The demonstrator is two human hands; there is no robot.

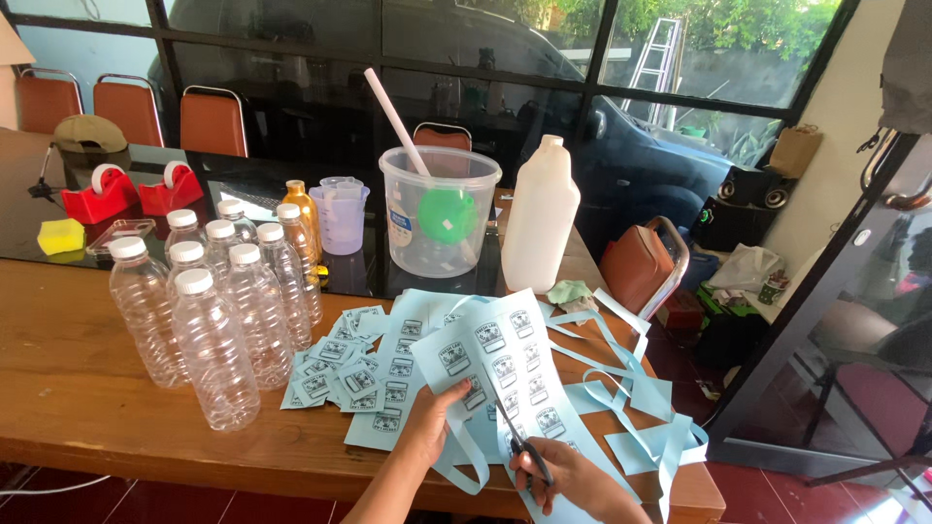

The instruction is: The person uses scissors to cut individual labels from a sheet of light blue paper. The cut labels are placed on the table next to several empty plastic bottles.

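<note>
While my left hand (427, 427) pinches the near-left edge of the pale blue label sheet (505, 378), fingers closed on the paper, my right hand (573, 477) is wrapped around the handles of the scissors (515, 427) with its fingers closed through the loops. The blades point up toward 11 o'clock from that hand and lie on the sheet's lower middle; whether they are parted or shut I cannot tell. The sheet's long axis runs from about 11 o'clock down to 5 o'clock, draping off the near edge of the table (87, 388), so the blades run roughly along it. From the scissor tips, the uncut rows of labels lie onward toward 12 o'clock. My left hand sits at 9 o'clock from the blades, just beside them, and is the nearer one to the sheet's free edge. Cut labels (330, 374) lie in a loose pile at 10 o'clock from my left hand, next to the clear bottles (218, 340). Trimmed blue strips (631, 388) curl away at 2 o'clock from my right hand.
</note>
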